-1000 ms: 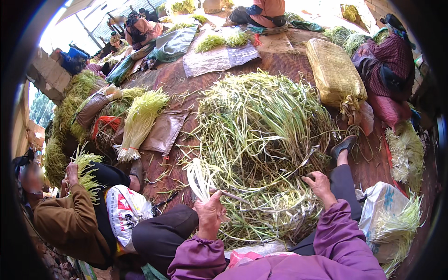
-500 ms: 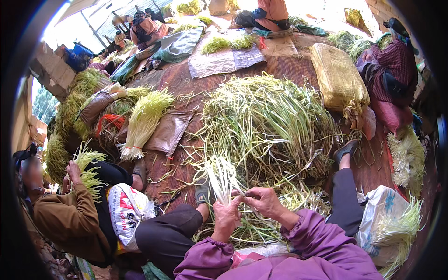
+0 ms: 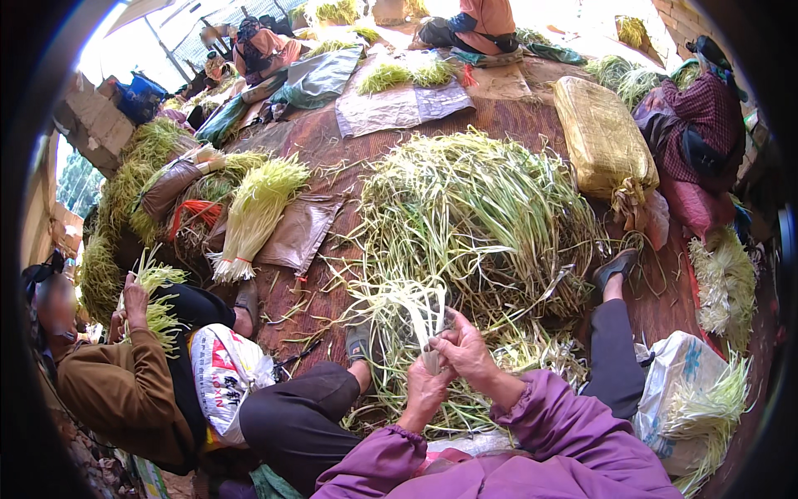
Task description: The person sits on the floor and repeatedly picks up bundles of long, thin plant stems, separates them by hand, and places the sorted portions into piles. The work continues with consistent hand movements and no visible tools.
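My left hand is closed around the lower ends of a small bunch of pale garlic chives, whose whitish stalks fan upward and bend over to the right. Pressed against it, my right hand pinches at the stalks near the base with its thumb and fingers. What lies between those fingertips is partly hidden. Just beyond both hands rises a big loose heap of green and yellowish chives. Loose trimmings are strewn below the heap, between my legs.
At left, a co-worker in brown handles chives beside a white printed sack. A large chive bundle rests on brown sheeting. A yellow woven sack stands far right; a white bag with chives lies near right. Other people sit farther back.
Both hands have shifted a little to the right, and the right hand has risen and come over the left. The chive bunch, upright before, now bends to the right.
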`<state>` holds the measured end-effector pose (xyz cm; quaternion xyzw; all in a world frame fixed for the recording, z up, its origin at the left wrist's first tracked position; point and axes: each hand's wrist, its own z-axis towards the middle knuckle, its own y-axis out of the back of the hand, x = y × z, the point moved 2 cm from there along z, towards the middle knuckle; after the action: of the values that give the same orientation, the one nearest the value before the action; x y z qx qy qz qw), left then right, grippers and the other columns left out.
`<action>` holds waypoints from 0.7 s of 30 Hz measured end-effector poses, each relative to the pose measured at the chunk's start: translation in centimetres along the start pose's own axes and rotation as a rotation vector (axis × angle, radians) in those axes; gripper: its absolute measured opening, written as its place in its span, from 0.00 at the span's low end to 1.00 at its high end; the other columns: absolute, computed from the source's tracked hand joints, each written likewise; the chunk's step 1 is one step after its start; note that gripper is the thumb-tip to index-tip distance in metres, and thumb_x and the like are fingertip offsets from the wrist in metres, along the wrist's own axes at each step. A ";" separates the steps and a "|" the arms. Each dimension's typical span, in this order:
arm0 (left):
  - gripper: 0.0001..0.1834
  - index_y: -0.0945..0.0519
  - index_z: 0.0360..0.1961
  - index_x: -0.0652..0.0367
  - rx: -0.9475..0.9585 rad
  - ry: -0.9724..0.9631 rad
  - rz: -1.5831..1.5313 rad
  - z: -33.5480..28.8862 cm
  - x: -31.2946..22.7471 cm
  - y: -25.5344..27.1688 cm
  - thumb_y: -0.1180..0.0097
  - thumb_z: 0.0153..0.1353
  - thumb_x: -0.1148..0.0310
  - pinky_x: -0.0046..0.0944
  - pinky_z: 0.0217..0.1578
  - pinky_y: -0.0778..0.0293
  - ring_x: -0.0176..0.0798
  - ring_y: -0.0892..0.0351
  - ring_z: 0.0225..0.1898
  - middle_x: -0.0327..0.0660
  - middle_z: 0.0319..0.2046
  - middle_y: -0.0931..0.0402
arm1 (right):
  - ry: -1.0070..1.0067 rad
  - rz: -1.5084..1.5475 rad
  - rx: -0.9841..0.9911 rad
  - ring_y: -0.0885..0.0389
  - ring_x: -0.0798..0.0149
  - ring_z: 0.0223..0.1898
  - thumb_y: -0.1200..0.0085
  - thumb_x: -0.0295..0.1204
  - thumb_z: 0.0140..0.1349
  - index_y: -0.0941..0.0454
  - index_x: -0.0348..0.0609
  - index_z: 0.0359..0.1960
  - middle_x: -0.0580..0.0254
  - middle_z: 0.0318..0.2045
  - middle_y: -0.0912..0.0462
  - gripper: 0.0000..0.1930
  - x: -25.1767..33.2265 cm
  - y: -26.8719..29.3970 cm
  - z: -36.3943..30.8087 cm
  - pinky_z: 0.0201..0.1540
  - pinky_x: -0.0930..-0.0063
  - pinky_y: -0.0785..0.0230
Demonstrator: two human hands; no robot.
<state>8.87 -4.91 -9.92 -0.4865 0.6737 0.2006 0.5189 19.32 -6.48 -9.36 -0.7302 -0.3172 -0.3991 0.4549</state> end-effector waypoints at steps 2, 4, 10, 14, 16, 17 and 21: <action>0.12 0.27 0.31 0.59 0.001 0.029 -0.017 0.1 0.0 0.5 0.37 0.45 0.74 0.21 0.22 0.36 0.20 0.33 0.22 0.30 0.24 0.28 | -0.010 0.110 0.033 0.30 0.80 0.20 0.49 0.23 0.56 0.42 0.39 0.54 0.68 0.25 0.26 0.24 0.1 -0.4 0.2 0.20 0.90 0.37; 0.10 0.26 0.29 0.60 -0.001 0.035 0.072 0.1 -0.5 0.4 0.38 0.47 0.72 0.22 0.18 0.38 0.21 0.33 0.19 0.31 0.21 0.27 | -0.158 0.310 0.013 0.29 0.79 0.21 0.53 0.22 0.58 0.40 0.41 0.53 0.65 0.27 0.25 0.21 0.8 0.4 0.4 0.21 0.88 0.34; 0.10 0.25 0.27 0.62 0.063 0.210 0.107 -0.1 -0.8 0.4 0.41 0.51 0.66 0.24 0.09 0.44 0.23 0.37 0.09 0.34 0.13 0.29 | -0.129 0.645 -0.070 0.31 0.77 0.20 0.54 0.25 0.59 0.35 0.41 0.46 0.64 0.28 0.26 0.13 1.6 4.6 3.3 0.21 0.82 0.34; 0.10 0.25 0.28 0.64 0.081 0.174 0.031 0.2 -0.7 0.9 0.44 0.54 0.66 0.22 0.08 0.43 0.23 0.37 0.09 0.37 0.14 0.27 | -0.029 0.610 -0.284 0.26 0.73 0.29 0.54 0.34 0.60 0.35 0.41 0.45 0.63 0.35 0.26 0.14 2.0 11.2 5.5 0.25 0.81 0.32; 0.09 0.25 0.29 0.66 0.070 0.142 -0.057 0.3 -1.3 1.4 0.48 0.57 0.68 0.21 0.07 0.41 0.23 0.36 0.08 0.39 0.16 0.26 | -0.126 0.285 -0.313 0.25 0.69 0.36 0.53 0.38 0.60 0.36 0.42 0.46 0.59 0.43 0.28 0.17 1.8 11.9 4.4 0.31 0.78 0.31; 0.12 0.26 0.31 0.68 0.035 0.133 -0.100 0.6 -0.9 2.2 0.48 0.57 0.67 0.25 0.07 0.37 0.26 0.35 0.07 0.42 0.18 0.25 | -0.198 0.103 -0.255 0.26 0.67 0.40 0.54 0.40 0.60 0.38 0.43 0.51 0.57 0.45 0.29 0.21 2.0 10.5 3.4 0.38 0.74 0.31; 0.09 0.26 0.30 0.66 0.039 0.120 -0.324 1.6 -0.8 2.8 0.50 0.58 0.68 0.25 0.12 0.33 0.29 0.30 0.11 0.45 0.21 0.24 | -0.206 -0.281 0.384 0.29 0.69 0.42 0.54 0.41 0.60 0.36 0.41 0.52 0.58 0.47 0.29 0.22 -1.4 4.4 -1.8 0.41 0.76 0.34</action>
<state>7.26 -2.06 -10.48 -0.5894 0.6202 0.0718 0.5126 21.72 -9.96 -11.92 -0.6160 -0.5303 -0.3141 0.4906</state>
